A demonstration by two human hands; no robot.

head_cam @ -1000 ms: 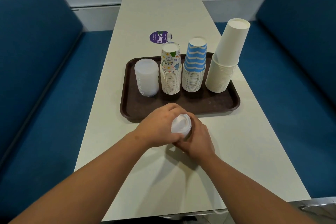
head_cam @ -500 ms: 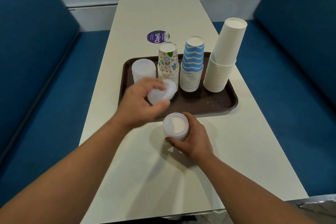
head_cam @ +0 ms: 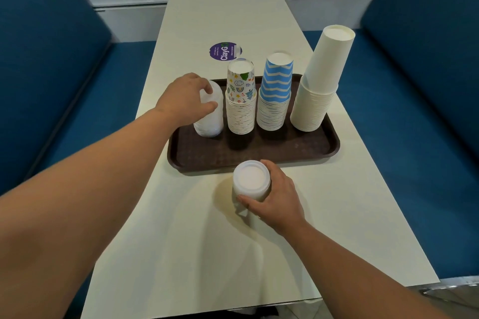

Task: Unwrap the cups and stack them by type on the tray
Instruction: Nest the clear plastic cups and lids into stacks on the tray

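Note:
A brown tray [head_cam: 259, 158] holds four upside-down stacks: translucent plastic cups [head_cam: 211, 124] at the left, doodle-print paper cups [head_cam: 240, 101], blue-and-white striped cups [head_cam: 274, 96] and tall plain white cups [head_cam: 320, 85] at the right. My left hand [head_cam: 184, 98] grips a translucent cup on top of the plastic stack. In front of the tray, my right hand [head_cam: 274, 199] holds a short stack of translucent cups [head_cam: 251, 182] standing on the table, with clear wrap bunched at its base.
The long cream table [head_cam: 350, 215] runs away from me between two blue benches [head_cam: 51, 85]. A purple round sticker [head_cam: 225, 51] lies behind the tray. The table's near edge is at the bottom.
My left hand took one translucent cup off the stack in my right hand and carried it up and left onto the plastic stack on the tray. My right hand stayed with its stack.

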